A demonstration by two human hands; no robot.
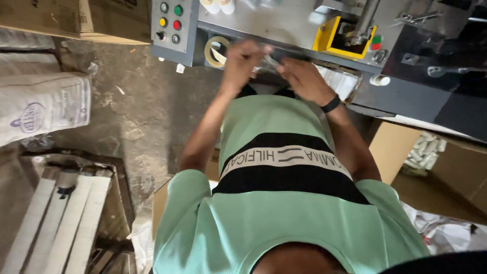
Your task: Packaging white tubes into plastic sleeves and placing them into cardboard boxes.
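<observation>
Clear plastic, a small crumpled piece too blurred to tell its kind, sits between both hands right at the front edge of a grey metal machine. The left hand is raised with its fingers curled tightly around one end of the plastic piece, knuckles toward the camera. The right hand lies just beside it, a little lower, with a black wristband on its wrist. Its fingers reach to the other end of the plastic, but motion blur hides whether they pinch it or only touch it. Both forearms stretch out from a mint-green shirt with a black and white band across the chest. On the machine, left of the hands, a grey control panel carries round green, yellow and red buttons, and a roll of pale tape hangs just beside the left hand. Farther right on the machine stands a yellow guard around a metal shaft, and a small white cylinder sticks out below it. The concrete floor shows at the left, where white printed sacks lie stacked, well apart from the hands, with pale wooden slats below them. An open cardboard box at the right holds small white packets.
</observation>
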